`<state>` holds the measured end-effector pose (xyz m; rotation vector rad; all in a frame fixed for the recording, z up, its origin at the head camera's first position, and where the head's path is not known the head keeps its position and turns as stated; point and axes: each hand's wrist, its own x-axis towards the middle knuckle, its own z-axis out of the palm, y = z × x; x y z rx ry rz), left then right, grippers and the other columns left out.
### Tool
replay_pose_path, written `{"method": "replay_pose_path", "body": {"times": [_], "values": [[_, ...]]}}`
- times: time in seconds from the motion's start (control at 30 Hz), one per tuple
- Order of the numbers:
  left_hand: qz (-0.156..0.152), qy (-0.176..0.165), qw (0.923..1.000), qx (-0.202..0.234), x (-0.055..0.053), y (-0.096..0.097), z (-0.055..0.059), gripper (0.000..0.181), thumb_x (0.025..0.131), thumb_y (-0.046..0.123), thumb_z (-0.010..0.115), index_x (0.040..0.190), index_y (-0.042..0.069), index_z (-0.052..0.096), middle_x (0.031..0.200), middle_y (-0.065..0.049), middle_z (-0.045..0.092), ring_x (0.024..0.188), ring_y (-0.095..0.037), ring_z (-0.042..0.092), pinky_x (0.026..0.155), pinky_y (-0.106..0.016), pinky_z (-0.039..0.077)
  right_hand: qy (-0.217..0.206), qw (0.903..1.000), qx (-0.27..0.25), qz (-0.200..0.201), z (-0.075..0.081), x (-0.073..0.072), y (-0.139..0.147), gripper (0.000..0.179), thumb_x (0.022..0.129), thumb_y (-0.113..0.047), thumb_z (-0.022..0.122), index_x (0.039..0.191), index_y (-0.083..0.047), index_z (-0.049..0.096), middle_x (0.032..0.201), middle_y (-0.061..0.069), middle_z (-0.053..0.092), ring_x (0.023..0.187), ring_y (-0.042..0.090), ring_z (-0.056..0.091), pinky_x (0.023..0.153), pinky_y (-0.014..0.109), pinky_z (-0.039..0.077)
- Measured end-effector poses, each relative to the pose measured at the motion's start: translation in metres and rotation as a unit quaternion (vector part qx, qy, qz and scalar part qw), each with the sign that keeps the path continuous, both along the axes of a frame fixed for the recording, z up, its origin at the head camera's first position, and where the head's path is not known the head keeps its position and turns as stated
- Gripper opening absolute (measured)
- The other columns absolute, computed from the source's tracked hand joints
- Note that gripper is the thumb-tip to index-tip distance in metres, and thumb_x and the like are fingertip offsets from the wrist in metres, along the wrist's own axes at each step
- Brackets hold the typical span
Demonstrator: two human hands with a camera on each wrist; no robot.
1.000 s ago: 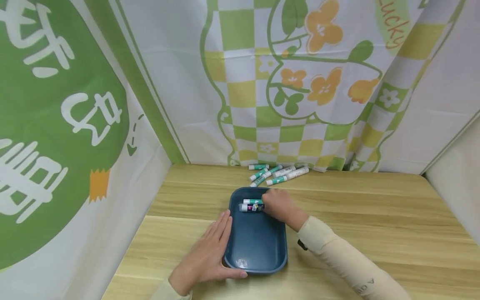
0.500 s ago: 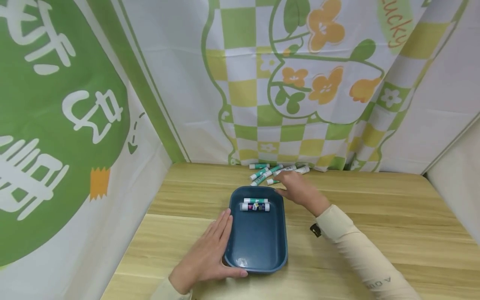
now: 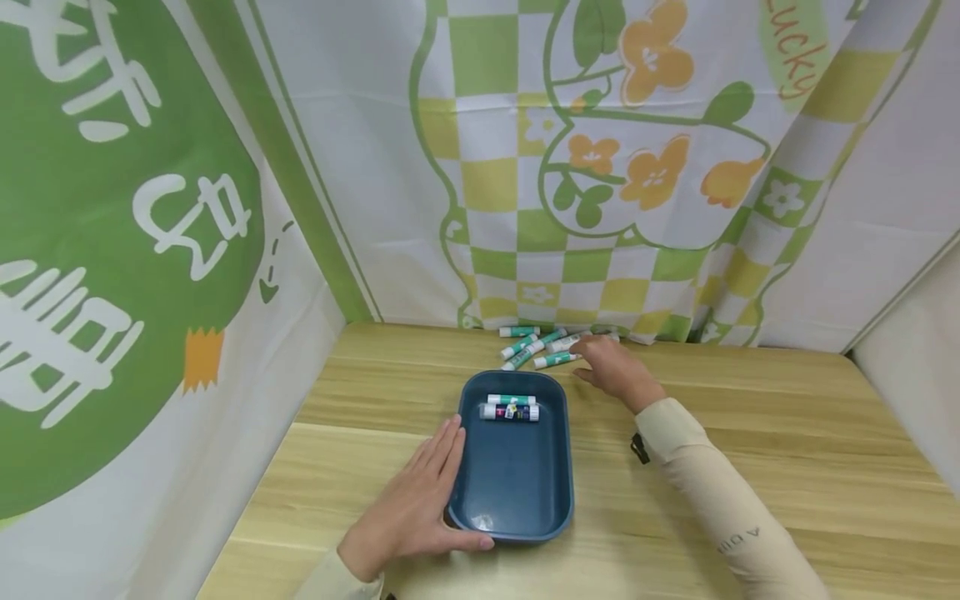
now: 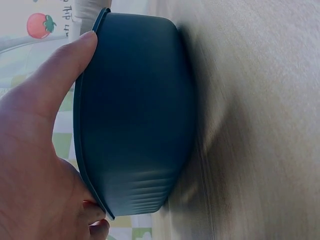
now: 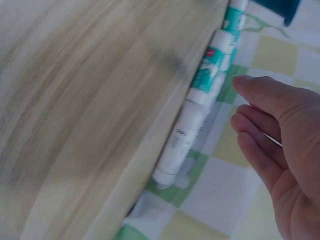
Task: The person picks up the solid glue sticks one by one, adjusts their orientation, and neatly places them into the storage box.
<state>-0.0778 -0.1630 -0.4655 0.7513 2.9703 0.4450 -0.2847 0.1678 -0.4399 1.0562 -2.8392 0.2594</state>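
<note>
My left hand rests against the near left corner of a blue plastic tray. Its straight fingers lie along the side and its thumb along the front rim; the left wrist view shows the thumb at the rim of the tray. Inside lie a green-and-white glue stick and a dark-labelled glue stick. My right hand hovers by the loose glue sticks, partly covering them. In the right wrist view my right hand has loosely bent fingers with nothing between them, beside a white glue stick.
Several glue sticks lie in a loose pile behind the tray, close to the patterned cloth at the back of the wooden table. Another printed cloth hangs along the left side.
My right hand left the glue sticks in the tray, moved back and right to the pile, then shifted slightly right, uncovering a green-and-white glue stick. My left hand stays at the tray.
</note>
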Motion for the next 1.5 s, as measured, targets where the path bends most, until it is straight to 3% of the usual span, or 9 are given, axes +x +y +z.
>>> {"method": "replay_pose_path", "body": {"times": [0.27, 0.5, 0.87, 1.1, 1.5], "values": [[-0.001, -0.005, 1.0000, -0.001, -0.001, 0.000, 0.002, 0.141, 0.075, 0.095, 0.059, 0.168, -0.001, 0.014, 0.179, -0.018, 0.005, 0.166, -0.034, 0.011, 0.133, -0.052, 0.025, 0.003, 0.9999, 0.006, -0.008, -0.008, -0.015, -0.001, 0.032, 0.091, -0.004, 0.081, 0.122, 0.003, 0.074, 0.124, 0.020, 0.075, 0.114, 0.037, 0.073, 0.097, 0.048, 0.062], [-0.003, 0.002, 1.0000, -0.006, 0.000, 0.000, 0.002, 0.141, 0.075, 0.096, 0.057, 0.168, -0.002, 0.015, 0.179, -0.019, 0.006, 0.166, -0.035, 0.013, 0.133, -0.052, 0.026, 0.019, 0.9990, 0.040, 0.004, -0.010, -0.027, -0.011, 0.020, 0.090, -0.003, 0.082, 0.110, -0.002, 0.079, 0.112, 0.014, 0.079, 0.100, 0.028, 0.076, 0.083, 0.040, 0.065], [-0.006, 0.007, 1.0000, 0.002, -0.001, -0.001, 0.000, 0.141, 0.075, 0.097, 0.057, 0.168, -0.002, 0.016, 0.179, -0.019, 0.006, 0.166, -0.036, 0.013, 0.132, -0.052, 0.027, 0.047, 0.9907, 0.124, -0.030, -0.021, -0.039, -0.025, 0.006, 0.097, -0.008, 0.075, 0.100, -0.005, 0.080, 0.101, 0.011, 0.077, 0.083, 0.022, 0.074, 0.068, 0.034, 0.064], [-0.006, 0.004, 1.0000, 0.003, -0.001, -0.002, -0.002, 0.141, 0.075, 0.097, 0.057, 0.168, -0.002, 0.016, 0.179, -0.019, 0.006, 0.166, -0.037, 0.014, 0.132, -0.053, 0.027, 0.051, 0.9902, 0.127, -0.031, -0.025, -0.043, -0.025, 0.006, 0.096, -0.004, 0.075, 0.099, -0.005, 0.080, 0.101, 0.011, 0.077, 0.086, 0.024, 0.074, 0.069, 0.036, 0.065], [-0.006, 0.010, 0.9999, -0.001, 0.000, -0.001, -0.001, 0.141, 0.076, 0.097, 0.056, 0.168, -0.002, 0.015, 0.179, -0.019, 0.006, 0.166, -0.036, 0.013, 0.132, -0.052, 0.027, 0.115, 0.9823, 0.148, 0.004, -0.031, -0.045, -0.023, 0.012, 0.092, 0.003, 0.076, 0.095, -0.008, 0.081, 0.098, 0.009, 0.079, 0.087, 0.022, 0.075, 0.072, 0.034, 0.065]]}}
